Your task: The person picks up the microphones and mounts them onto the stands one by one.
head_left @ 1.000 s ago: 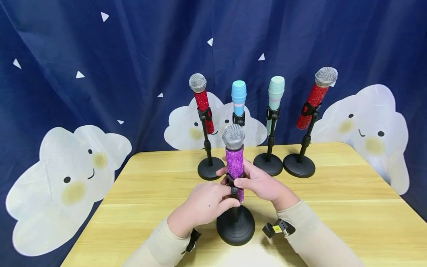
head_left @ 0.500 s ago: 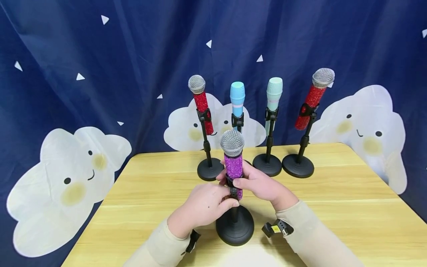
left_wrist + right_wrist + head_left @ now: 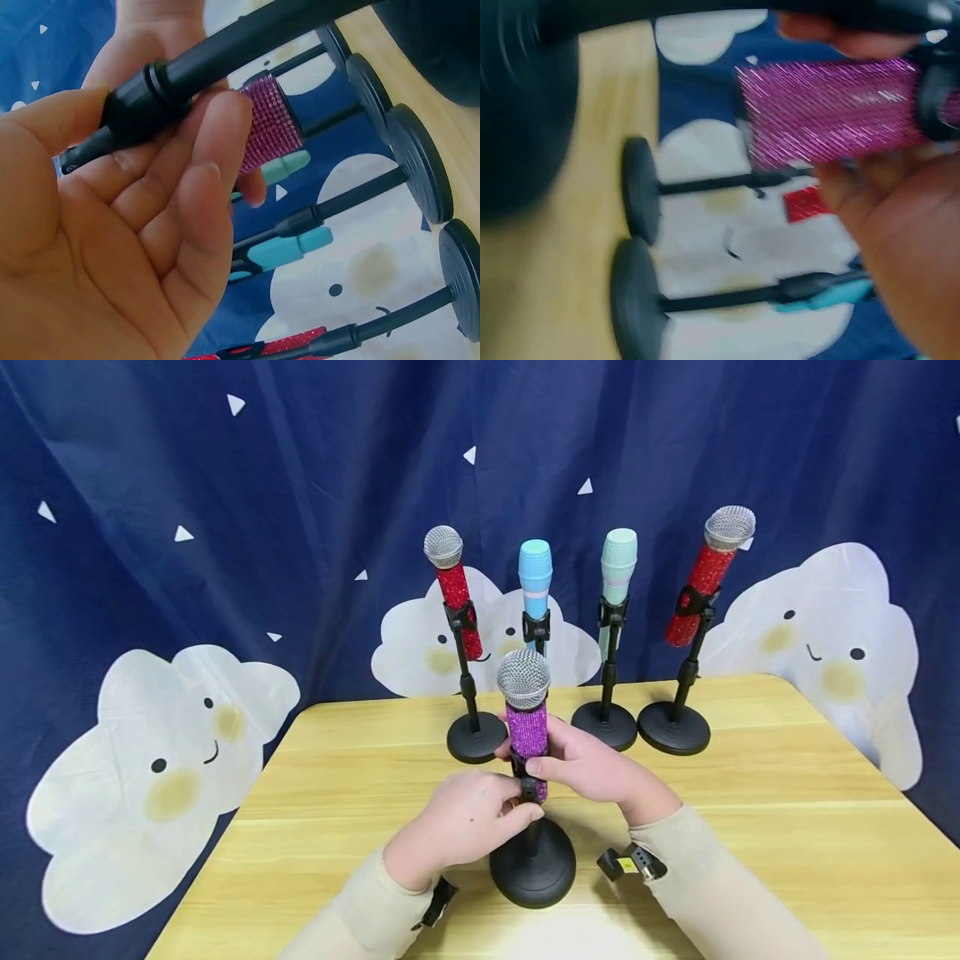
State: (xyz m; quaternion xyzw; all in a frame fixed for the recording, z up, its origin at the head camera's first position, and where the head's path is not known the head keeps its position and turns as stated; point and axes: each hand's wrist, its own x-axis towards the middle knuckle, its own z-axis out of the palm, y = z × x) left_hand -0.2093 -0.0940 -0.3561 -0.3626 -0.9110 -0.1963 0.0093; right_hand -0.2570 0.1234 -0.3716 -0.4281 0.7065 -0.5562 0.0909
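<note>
A purple glittery microphone [image 3: 527,731] with a silver mesh head sits in the clip of a black desk stand [image 3: 532,870], its head tipped towards me. My right hand [image 3: 596,768] holds the microphone around its lower body by the clip, thumb in front and fingers behind. Just below, my left hand [image 3: 468,818] pinches the top of the stand's pole. The left wrist view shows thumb and fingers around the black joint [image 3: 146,97] there. In the right wrist view the microphone's purple handle [image 3: 825,112] lies along my palm, somewhat blurred.
Behind stand several more microphones on black stands: a red one [image 3: 453,587], a blue one [image 3: 536,578], a mint green one [image 3: 618,567] and another red one [image 3: 711,572]. The wooden table [image 3: 315,827] ends at a dark blue curtain [image 3: 315,527] with clouds.
The purple microphone has tilted: its head came down and towards me while its lower end rose slightly. Both hands keep their hold, and the head view has shifted a little.
</note>
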